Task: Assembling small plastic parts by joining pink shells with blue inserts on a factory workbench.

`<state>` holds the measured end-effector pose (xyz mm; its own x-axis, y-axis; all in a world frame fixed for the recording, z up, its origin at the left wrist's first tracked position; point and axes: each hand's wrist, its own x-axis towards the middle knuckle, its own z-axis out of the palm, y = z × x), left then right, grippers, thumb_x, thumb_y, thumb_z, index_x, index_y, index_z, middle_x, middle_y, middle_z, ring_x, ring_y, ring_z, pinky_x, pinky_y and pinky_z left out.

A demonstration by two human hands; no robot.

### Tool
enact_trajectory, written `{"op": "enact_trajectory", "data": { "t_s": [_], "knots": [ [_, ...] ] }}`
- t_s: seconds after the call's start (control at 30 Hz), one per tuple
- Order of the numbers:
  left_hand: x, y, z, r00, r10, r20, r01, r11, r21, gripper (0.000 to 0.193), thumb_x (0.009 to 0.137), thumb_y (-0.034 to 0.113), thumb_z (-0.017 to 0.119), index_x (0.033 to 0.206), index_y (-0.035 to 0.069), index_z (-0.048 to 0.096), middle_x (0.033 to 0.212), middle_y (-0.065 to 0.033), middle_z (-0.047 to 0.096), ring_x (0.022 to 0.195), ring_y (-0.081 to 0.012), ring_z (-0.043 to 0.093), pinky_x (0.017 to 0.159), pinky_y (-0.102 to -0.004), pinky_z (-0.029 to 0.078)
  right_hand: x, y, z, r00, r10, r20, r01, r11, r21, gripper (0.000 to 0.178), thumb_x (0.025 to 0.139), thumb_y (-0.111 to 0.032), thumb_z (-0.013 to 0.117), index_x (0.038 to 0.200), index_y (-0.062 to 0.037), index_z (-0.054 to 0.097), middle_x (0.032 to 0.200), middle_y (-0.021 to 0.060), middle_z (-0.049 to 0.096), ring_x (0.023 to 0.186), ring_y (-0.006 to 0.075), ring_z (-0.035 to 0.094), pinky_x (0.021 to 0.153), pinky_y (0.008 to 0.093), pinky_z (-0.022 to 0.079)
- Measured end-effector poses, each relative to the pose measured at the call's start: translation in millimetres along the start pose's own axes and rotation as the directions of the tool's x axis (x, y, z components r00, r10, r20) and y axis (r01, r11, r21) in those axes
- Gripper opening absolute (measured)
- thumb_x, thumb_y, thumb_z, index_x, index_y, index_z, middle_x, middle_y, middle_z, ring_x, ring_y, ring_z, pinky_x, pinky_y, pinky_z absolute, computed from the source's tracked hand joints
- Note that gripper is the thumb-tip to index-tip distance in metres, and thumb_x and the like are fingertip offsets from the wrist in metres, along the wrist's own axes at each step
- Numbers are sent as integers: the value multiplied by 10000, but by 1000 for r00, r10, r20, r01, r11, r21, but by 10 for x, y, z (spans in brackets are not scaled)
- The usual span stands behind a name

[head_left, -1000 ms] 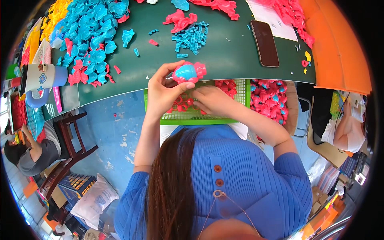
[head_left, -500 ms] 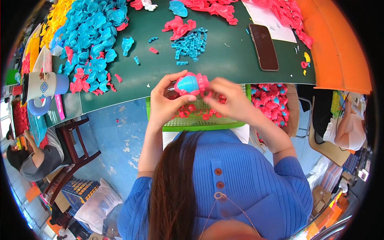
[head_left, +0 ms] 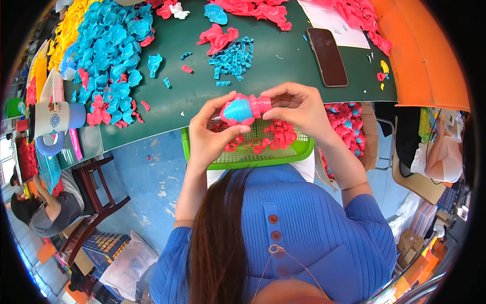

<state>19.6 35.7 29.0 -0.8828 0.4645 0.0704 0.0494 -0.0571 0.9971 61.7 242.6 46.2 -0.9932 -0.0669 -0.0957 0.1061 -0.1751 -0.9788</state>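
The person's left hand [head_left: 208, 133] holds a pink-and-blue toy piece [head_left: 238, 110] while the right hand [head_left: 299, 110] grips its pink end, above a green basket [head_left: 248, 163] with pink rings [head_left: 279, 134]. Small blue parts [head_left: 231, 60] and a phone [head_left: 328, 57] lie on the table [head_left: 283, 73].

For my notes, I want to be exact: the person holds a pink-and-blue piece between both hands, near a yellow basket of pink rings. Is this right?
Not quite: the basket of pink rings is green, not yellow, as the head view shows. The rest is right.
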Motion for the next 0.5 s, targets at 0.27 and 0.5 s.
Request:
{"op": "enact_trajectory", "data": {
  "t_s": [0.27, 0.5],
  "knots": [
    [29, 61, 46, 991, -99, 87, 112, 980, -162, 582, 659, 9, 772, 1185, -31, 526, 1027, -84, 606, 878, -117, 605, 734, -242, 517, 34, 97, -78, 965, -248, 82, 257, 958, -128, 276, 656, 73, 732, 918, 35, 657, 938, 109, 596, 852, 152, 583, 742, 258, 480],
    [83, -87, 146, 958, -227, 175, 266, 930, -255, 562, 697, -8, 737, 1211, -33, 509, 1043, -100, 609, 867, -109, 605, 731, -234, 514, -122, 286, -47, 920, -383, -79, 362, 910, -203, 313, 691, 10, 730, 990, 33, 640, 920, 105, 598, 821, 150, 574, 710, 260, 466]
  ]
}}
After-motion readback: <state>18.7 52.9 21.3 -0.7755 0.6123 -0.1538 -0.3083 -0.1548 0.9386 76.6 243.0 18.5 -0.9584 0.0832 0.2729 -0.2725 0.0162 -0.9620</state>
